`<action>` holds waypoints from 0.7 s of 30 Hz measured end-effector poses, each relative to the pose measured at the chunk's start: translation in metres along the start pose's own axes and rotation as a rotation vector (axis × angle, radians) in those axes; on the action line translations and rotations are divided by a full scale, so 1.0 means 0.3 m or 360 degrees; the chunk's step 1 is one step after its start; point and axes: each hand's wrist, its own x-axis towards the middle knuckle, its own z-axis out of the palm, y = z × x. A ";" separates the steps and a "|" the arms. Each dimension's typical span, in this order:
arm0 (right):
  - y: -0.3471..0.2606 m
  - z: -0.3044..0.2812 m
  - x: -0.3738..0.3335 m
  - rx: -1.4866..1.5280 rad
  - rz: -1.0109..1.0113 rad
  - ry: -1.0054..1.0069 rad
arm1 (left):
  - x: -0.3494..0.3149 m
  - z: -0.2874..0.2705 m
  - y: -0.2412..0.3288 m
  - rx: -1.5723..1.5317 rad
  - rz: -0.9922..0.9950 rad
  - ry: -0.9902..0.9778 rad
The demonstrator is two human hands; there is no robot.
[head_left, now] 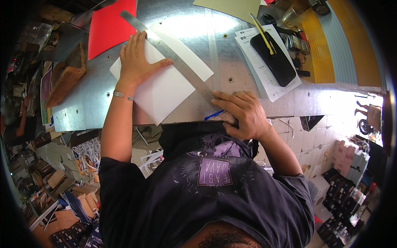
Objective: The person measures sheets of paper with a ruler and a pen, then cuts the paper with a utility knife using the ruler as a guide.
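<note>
A white sheet of paper [167, 91] lies slantwise on the metal tabletop. Across it runs a long steel ruler [184, 65], with a band of white showing beyond its far side. My left hand [138, 62] rests flat, fingers spread, on the sheet; its fingertips reach the ruler's upper part and the thumb points toward its edge. At the table's near edge my right hand [244, 113] has its fingertips by the ruler's lower end. A slim blue pen-like tool [214, 115] sticks out between its fingers and thumb; the rest of it is hidden.
Red paper [111, 27] lies far left beside a wooden block [68, 76]. To the right, printed sheets [269, 93] carry a black phone [275, 62] with a yellow cutter [264, 37] on it. A clear cup [291, 16] stands behind. Paper scraps [87, 159] litter the floor.
</note>
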 end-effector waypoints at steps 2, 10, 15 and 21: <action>-0.001 0.000 0.000 0.0006 0.0000 0.0010 | -0.001 -0.008 0.006 -0.0010 -0.0008 -0.0019; -0.004 0.005 0.004 -0.0004 0.0010 0.0037 | -0.002 -0.008 0.008 -0.0013 -0.0010 -0.0019; -0.008 0.003 0.003 -0.0010 0.0014 0.0032 | -0.004 -0.013 0.009 -0.0013 -0.0003 0.0000; -0.008 0.007 0.001 -0.0003 0.0014 0.0064 | -0.001 -0.013 0.010 -0.0006 0.0024 0.0016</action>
